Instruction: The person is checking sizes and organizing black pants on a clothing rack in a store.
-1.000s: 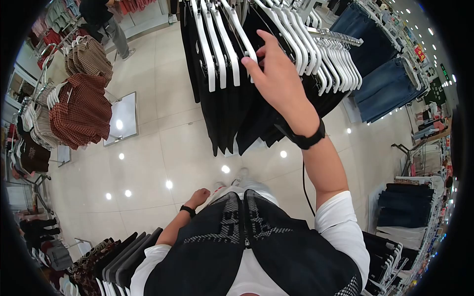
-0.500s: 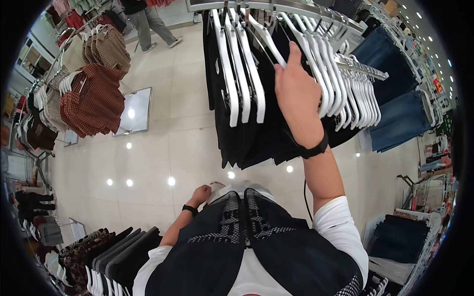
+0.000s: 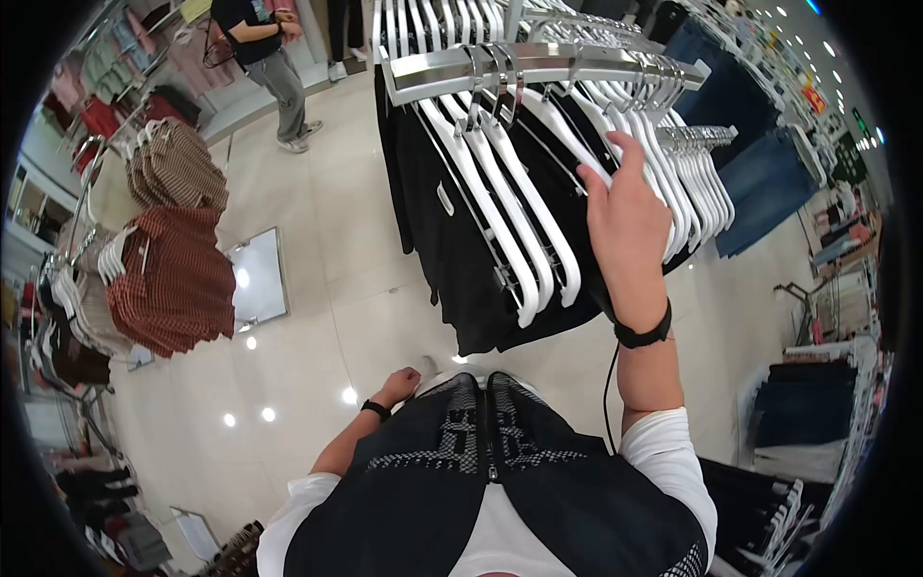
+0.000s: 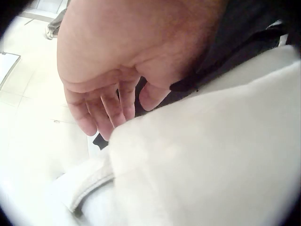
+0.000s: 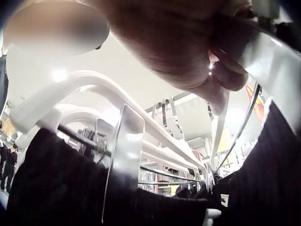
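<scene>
Where the right hand point(image 3: 630, 231) lies, the hanger point(image 3: 567, 137) disappears

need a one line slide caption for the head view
Right hand on a white hanger among black garments hung from a metal rail, left hand low by the body.

A black band point(image 3: 645, 330) and thin cable point(image 3: 607, 394) sit behind the right grip point(image 3: 630, 226). A black zipped, mesh-patterned vest point(image 3: 394, 514) covers a white shirt point(image 3: 663, 462).
</scene>
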Demonstrator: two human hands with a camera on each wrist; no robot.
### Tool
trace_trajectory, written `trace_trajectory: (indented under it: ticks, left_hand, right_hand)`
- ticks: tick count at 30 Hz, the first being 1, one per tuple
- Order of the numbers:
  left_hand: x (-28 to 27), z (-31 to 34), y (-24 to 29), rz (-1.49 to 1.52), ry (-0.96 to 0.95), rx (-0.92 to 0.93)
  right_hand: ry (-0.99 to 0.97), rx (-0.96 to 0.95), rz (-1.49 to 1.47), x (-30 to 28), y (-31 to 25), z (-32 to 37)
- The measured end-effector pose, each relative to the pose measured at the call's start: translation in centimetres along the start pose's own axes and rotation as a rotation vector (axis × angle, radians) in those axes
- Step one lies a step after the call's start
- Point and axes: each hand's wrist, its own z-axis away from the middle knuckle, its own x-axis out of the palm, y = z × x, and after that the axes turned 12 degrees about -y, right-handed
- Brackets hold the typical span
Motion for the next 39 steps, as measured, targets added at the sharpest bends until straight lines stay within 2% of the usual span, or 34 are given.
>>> trace_trajectory:
  ticks: [3,5,10,18,22,28,31,32,35,36,39]
  left_hand:
    - [-3.2,-1.9,-1.5,-0.116,-0.021,0.054]
    - [-4.9,-2.6,-1.7,-0.164,-0.042,0.086]
    - [-8.4,-4.2,0.6,-0.207,-0.062,0.268]
    - [-9.0,-5.3,6.2,-0.231,-0.250,0.370]
    - [-8.1,-4.2,10.3,-0.192,-0.237,0.442]
    - [-5.0,-1.9,15.9,-0.268,-0.246,0.424]
    - [-1.4,-2.8,15.6,-0.222,-0.262,0.405]
    - [-0.6,-3.1,15.3,-0.240,-0.314,0.567]
    - [2.3,-4.5,14.4,-0.331,-0.425,0.685]
    - [3.7,-4.3,14.5,-0.387,-0.377,0.720]
    - [5.9,-1.1,19.1,-0.021,-0.419,0.408]
  right_hand:
    - [0.102,0.000,0.013,-1.4,-0.7,0.8]
    - [0.058,0.082,-0.001,-2.1,-0.5,1.4]
    - [0.072,0.186,-0.063,-3.4,-0.1,4.6]
    - [0.088,0.242,-0.105,-6.6,2.7,10.3]
    - [0.078,0.214,-0.121,-8.1,5.0,12.3]
    - [0.037,0.165,-0.194,-10.0,9.2,14.1]
    - [0.022,0.102,-0.238,-11.0,12.4,14.7]
    - [0.014,0.091,-0.261,-11.4,13.4,15.1]
    - [-0.022,0.053,-0.303,-12.5,15.9,15.8]
    - [-0.038,0.042,-0.313,-12.7,16.7,16.0]
    - [-0.044,0.000,-0.392,-13.3,19.4,16.5]
